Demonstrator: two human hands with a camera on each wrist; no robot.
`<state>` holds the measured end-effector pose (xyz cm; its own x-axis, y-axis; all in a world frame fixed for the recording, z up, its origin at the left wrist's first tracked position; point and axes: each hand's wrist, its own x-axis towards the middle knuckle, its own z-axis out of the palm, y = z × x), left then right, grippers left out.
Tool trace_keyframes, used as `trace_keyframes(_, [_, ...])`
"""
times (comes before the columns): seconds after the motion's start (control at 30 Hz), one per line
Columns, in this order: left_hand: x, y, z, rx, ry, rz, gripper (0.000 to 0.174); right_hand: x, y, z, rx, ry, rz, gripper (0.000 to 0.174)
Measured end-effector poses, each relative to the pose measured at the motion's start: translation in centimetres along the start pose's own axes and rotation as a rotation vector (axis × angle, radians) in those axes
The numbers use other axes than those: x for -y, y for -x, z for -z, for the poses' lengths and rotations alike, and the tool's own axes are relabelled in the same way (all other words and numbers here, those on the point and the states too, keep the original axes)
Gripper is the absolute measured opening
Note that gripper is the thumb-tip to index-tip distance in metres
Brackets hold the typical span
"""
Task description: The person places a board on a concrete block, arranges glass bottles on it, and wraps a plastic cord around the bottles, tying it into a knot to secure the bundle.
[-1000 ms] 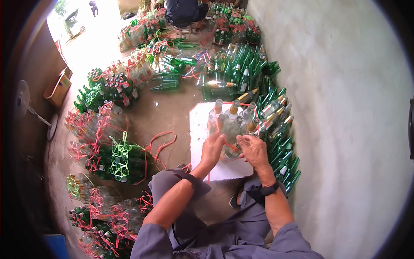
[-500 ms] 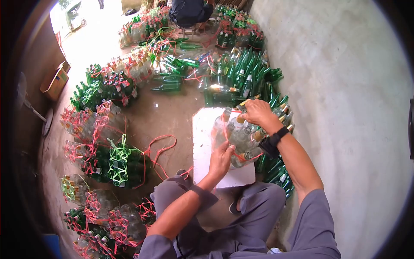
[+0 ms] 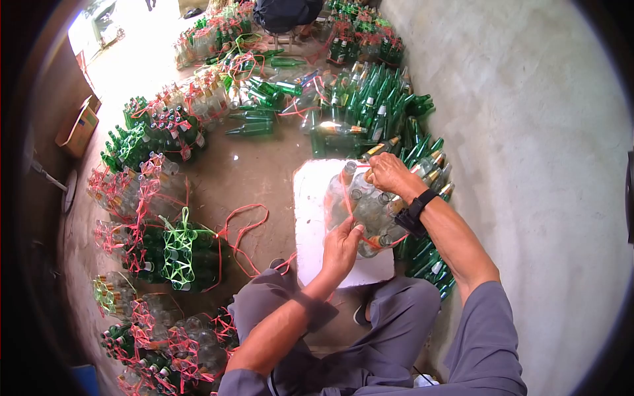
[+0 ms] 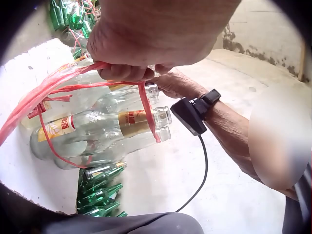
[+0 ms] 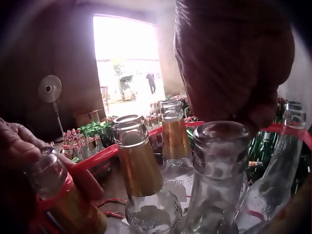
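Clear bottles (image 3: 373,214), some with gold neck labels, stand grouped on a white board (image 3: 310,264). Red plastic strap (image 4: 73,87) runs around their necks. At the near left of the group my left hand (image 3: 341,251) grips the strap; in the left wrist view the fingers of this hand (image 4: 146,39) curl round it above the necks. My right hand (image 3: 396,177) is at the far side with bent fingers pinching the strap among the necks. In the right wrist view that hand (image 5: 234,63) hangs over the strap, its fingertips partly hidden behind a bottle mouth (image 5: 222,139).
Green bottles (image 3: 380,99) lie piled beyond the board and along the right wall (image 3: 515,165). Strapped bundles (image 3: 185,254) line the left side, with loose red strap (image 3: 247,214) on the floor. A fan (image 5: 50,89) stands at the left; a seated person (image 3: 284,16) is at the back.
My right hand has moved from the near side of the bottles to their far side. My left hand has shifted slightly right and nearer my body, still at the strap.
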<state>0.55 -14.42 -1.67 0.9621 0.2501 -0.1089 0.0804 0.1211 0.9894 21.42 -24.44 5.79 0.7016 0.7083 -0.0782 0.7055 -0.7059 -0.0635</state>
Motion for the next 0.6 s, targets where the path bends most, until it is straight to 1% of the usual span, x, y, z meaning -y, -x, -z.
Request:
trace_keyframes(0.03, [0.0,0.0,0.1,0.001,-0.002,0.002,0.046,-0.2,0.0,-0.3,0.001,-0.003,-0.001,0.023])
trace_keyframes(0.1, [-0.3,0.1,0.2,0.023,-0.016,0.004,0.047,-0.5,0.0,-0.6,-0.076,-0.025,0.035,0.023])
trace_keyframes(0.13, [-0.3,0.0,0.1,0.023,-0.016,0.002,0.047,-0.6,-0.2,-0.7,-0.078,-0.024,0.035,0.023])
trace_keyframes(0.2, [-0.2,0.0,0.2,0.031,-0.031,0.018,0.047,-0.9,-0.7,-1.2,-0.074,-0.043,-0.078,0.022])
trace_keyframes(0.23, [-0.2,0.1,0.2,0.031,-0.034,0.021,0.047,-1.3,-1.0,-1.7,-0.073,-0.046,-0.079,0.022])
trace_keyframes(0.3, [-0.4,0.2,0.1,0.023,-0.034,0.020,0.048,-1.7,-1.3,-2.2,-0.193,-0.059,-0.063,0.029])
trace_keyframes(0.33, [-0.6,0.3,0.1,0.024,-0.035,0.024,0.048,-1.7,-1.3,-2.2,-0.210,-0.086,-0.058,0.030])
trace_keyframes(0.37, [-0.9,0.4,0.1,0.025,-0.019,0.033,0.047,-1.8,-1.4,-2.1,-0.210,-0.087,-0.061,0.030])
trace_keyframes(0.43, [-1.0,0.3,0.2,0.029,-0.002,0.042,0.047,-1.3,-1.5,-1.4,-0.112,-0.097,-0.138,0.023])
trace_keyframes(0.53, [-0.6,0.3,0.2,0.047,0.021,0.038,0.048,-0.8,-1.0,-1.0,-0.131,-0.161,-0.180,0.024])
trace_keyframes(0.6, [-0.5,0.3,0.1,0.024,0.020,0.029,0.048,-0.8,-1.1,-1.1,-0.143,-0.162,-0.189,0.025])
